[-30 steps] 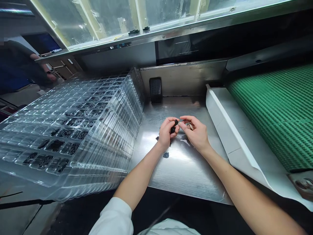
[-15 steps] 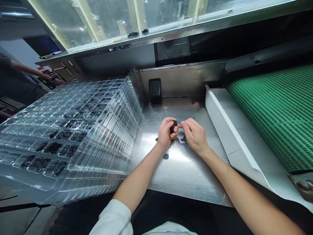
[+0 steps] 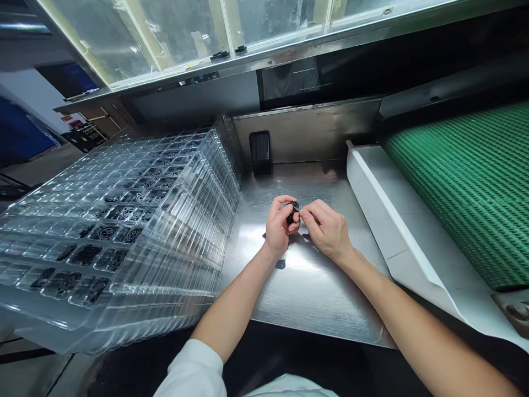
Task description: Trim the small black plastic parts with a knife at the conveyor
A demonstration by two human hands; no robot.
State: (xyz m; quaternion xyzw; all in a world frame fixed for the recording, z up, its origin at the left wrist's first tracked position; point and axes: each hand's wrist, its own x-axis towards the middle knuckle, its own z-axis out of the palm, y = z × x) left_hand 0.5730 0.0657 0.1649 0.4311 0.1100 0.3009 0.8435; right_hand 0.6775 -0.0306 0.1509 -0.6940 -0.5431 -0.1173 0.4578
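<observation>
Two bare hands meet over the metal tabletop (image 3: 314, 298). One small black part (image 3: 295, 204) is clamped in the left hand (image 3: 279, 223), between the thumb and the curled fingers, at the side facing the right hand. Its upper face, with an open ring pattern, is exposed above the thumb tip. More black shows just below, among the left fingers; whether this is the same piece or another cannot be determined. On the right hand (image 3: 328, 229), thumb and forefinger are pinched together at the part's right edge. Whether they grip the part or something thin cannot be told, as the remaining fingers are folded out of sight.

A flat black piece (image 3: 280, 264) lies on the tabletop, near the left wrist. Further dark bits beside the left hand are mostly covered by it. Stacked clear trays (image 3: 173, 242) stand to the left, blurred by glare, their black contents only partly legible; the near corner is smeared. The green belt (image 3: 467, 187) is cut off at the right edge.
</observation>
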